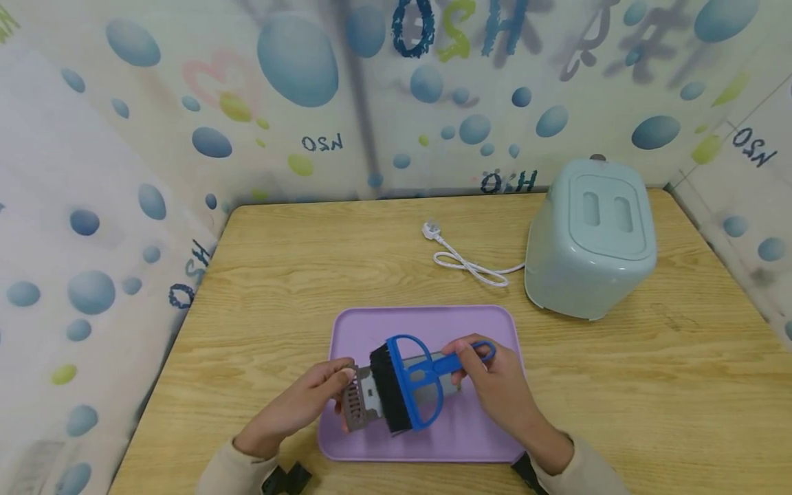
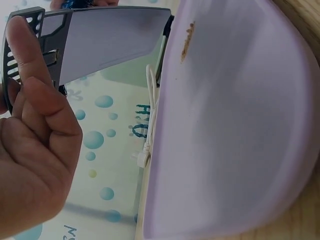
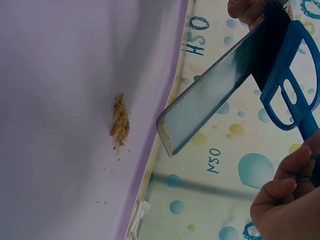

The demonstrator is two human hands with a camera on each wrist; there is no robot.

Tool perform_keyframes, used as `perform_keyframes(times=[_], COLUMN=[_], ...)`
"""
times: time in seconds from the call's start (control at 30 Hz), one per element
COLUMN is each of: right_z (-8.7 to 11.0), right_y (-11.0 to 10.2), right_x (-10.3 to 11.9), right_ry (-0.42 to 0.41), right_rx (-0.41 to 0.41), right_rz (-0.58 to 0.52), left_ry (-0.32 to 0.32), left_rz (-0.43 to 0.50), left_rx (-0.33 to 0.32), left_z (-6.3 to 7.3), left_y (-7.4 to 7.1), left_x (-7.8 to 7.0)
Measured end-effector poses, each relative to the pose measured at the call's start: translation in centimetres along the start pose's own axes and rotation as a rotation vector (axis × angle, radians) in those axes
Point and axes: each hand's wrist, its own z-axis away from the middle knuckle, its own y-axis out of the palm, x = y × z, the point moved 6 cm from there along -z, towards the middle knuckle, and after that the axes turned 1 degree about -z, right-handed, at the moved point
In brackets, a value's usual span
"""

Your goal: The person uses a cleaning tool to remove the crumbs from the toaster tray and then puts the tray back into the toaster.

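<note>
Above the lilac tray (image 1: pixel 476 436), my left hand (image 1: pixel 309 399) grips the slotted grey end of a toaster crumb tray (image 1: pixel 369 395). My right hand (image 1: pixel 498 385) holds the handle of a blue brush (image 1: pixel 421 375) by its end. The brush's black bristles (image 1: pixel 390 388) lie across the crumb tray near its slotted end, hiding part of it in the head view. In the right wrist view the crumb tray (image 3: pixel 205 100) is tilted, with crumbs along its lower edge. A small heap of brown crumbs (image 3: pixel 120 122) sits on the lilac tray.
A pale green toaster (image 1: pixel 588 234) stands at the back right of the wooden table (image 1: pixel 278 275). Its white cord and plug (image 1: pixel 431 231) lie to its left. A patterned wall lining (image 1: pixel 334 165) rises behind the table. Black straps (image 1: pixel 286 478) show at the wrists.
</note>
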Motion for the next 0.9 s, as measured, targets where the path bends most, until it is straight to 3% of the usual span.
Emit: perform_keyframes(times=[0.47,0.63,0.9], right_z=[0.0,0.1,0.1], right_y=[-0.9,-1.4,-1.7], right_x=[-0.3,-0.4,-0.9], right_ry=[0.005,-0.001,0.002], right_rx=[-0.019,-0.043,-0.055], right_rz=[0.027,0.070,0.101], left_ry=[0.023,-0.002,-0.048], left_rz=[-0.047,-0.081,-0.057], left_rx=[-0.018,-0.046,-0.075], left_z=[0.1,0.1,0.3], left_y=[-0.1,-0.4,-0.7], left_x=[-0.3,-0.3,0.0])
